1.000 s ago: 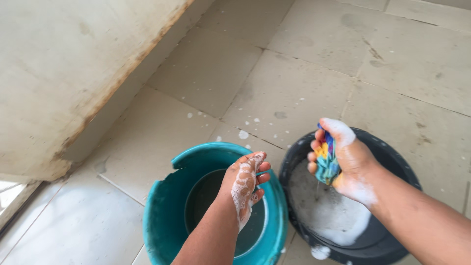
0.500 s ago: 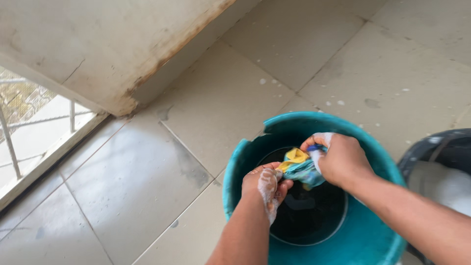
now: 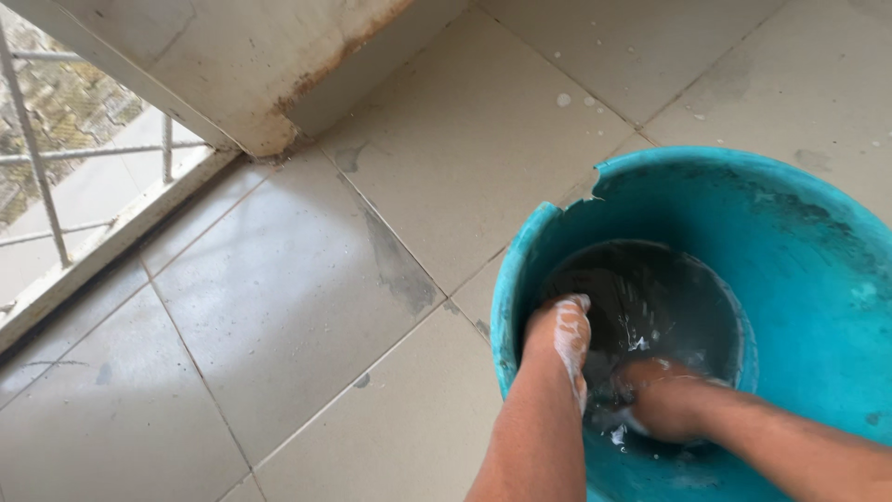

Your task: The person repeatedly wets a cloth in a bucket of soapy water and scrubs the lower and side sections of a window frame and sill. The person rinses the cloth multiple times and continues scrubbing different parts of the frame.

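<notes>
Both hands were pushed down into a teal bucket (image 3: 799,242) that stood on the tiled floor (image 3: 307,307). The left hand (image 3: 560,336) was covered in white soap foam and was dipped in at the near side, fingers pointing down into the dark water (image 3: 650,297). Whether those fingers were spread or closed could not be told, because they were under the water. The right hand (image 3: 664,404) was sunk lower, close beside the left one, and looked curled, but what it was gripping could not be seen. No cloth could be made out; anything held was hidden under the water. The bucket's rim was broken in a notch at the far left side. A stained wall (image 3: 260,56) and a metal railing (image 3: 37,158) were seen at the top left.
</notes>
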